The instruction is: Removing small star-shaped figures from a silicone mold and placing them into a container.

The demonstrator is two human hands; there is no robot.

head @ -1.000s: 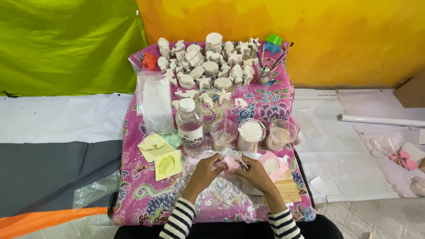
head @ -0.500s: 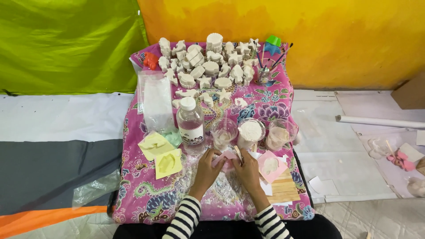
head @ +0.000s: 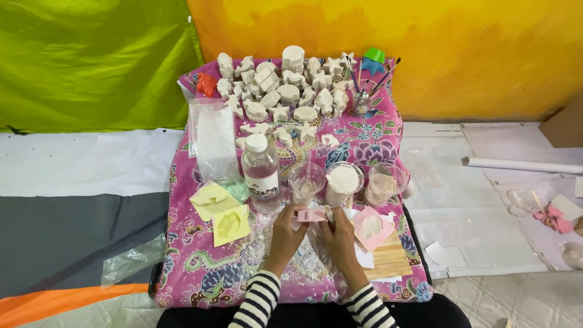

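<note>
Low in the middle of the frame, both hands meet over a table (head: 194, 267) draped in a pink flowered cloth, and together they grasp a small pink mould (head: 311, 214): the left hand (head: 287, 231) clasps its left end, the right hand (head: 337, 234) its right end, with the fingers curled round it. Striped black-and-white sleeves run down from the wrists to the bottom edge. Just above the mould stand three clear plastic cups in a row: one nearly bare cup (head: 306, 181), one cup of white powder (head: 344, 180) and one cup with pale mix (head: 385, 182). Left of them stands a clear water bottle (head: 261, 172) with a white cap, and beyond that a clear plastic bag (head: 214, 141) lies flat. Two yellow moulds (head: 221, 212) lie at the lower left of the bottle, with a pale green mould (head: 240, 189) just beside them. Right of the hands lies another pink mould (head: 371, 226), resting near a row of flat wooden sticks (head: 388, 258). Across the top of the table crowd many white plaster figures (head: 285, 91), an orange mould (head: 206, 85) at their left, and a small jar of paintbrushes (head: 363, 102) at their right.
</note>
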